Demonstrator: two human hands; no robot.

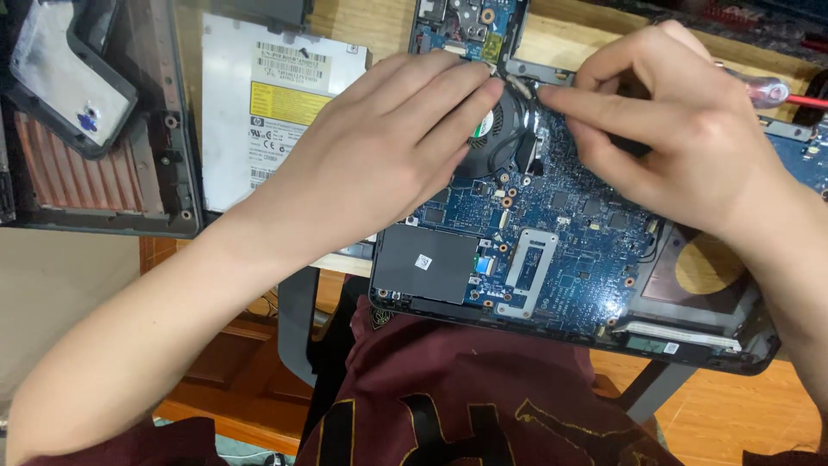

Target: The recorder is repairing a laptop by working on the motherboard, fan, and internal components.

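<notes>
Leaning over an opened laptop base point(707, 341), the person works with both hands at its far edge. In the head view the left hand point(379, 147) lies flat over the round black fan point(500, 129), fingers stretched out and close together, fingertips resting on the fan's top; it presses rather than grips. The right hand point(690, 129) comes in from the right, its fingers bent and pinched toward a small metal piece point(526, 86) at the fan's far rim, just beside the left fingertips; whether it truly has hold of that piece I cannot tell. The fan sits on the blue circuit board point(561, 242), which fills the laptop base resting on the wooden table point(552, 39) and overhanging the person's lap. To the left lies a flat silver disc drive point(259, 112), and further left a dark laptop cover point(112, 164). Behind the right hand, a red-handled screwdriver point(789, 97) lies on the table.
</notes>
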